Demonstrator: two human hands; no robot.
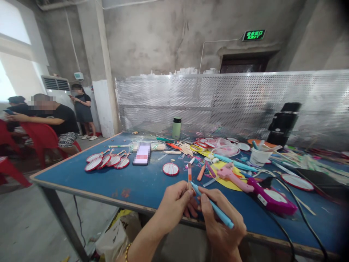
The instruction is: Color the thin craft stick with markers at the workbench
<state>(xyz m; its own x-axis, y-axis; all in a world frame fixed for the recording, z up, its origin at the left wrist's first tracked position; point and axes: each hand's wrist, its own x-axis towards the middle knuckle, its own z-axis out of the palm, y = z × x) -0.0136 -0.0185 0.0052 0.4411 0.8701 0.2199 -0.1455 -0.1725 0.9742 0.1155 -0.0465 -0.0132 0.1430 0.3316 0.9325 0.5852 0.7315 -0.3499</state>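
My left hand (176, 200) pinches a flat wooden craft stick (189, 171), upright above the table's front edge. Orange and reddish-brown colour covers its upper part. A light blue marker pen (225, 218) is gripped in my right hand (229, 234), its tip against or very close to the stick near my left fingertips. Just beyond my hands lies a round, red-rimmed white disc (170, 169) with thin lines across it. To the right of the stick is an orange marker or cap (201, 173). The lower end of the stick is hidden by my fingers.
Several red-rimmed discs with sticks (109, 161) lie left of a phone (141, 154). A green bottle (176, 128) stands behind. Rightward are a pink-and-purple glue gun (272, 196), a white cup (260, 156), loose sticks and black cables. A perforated metal panel (231, 98) backs the table.
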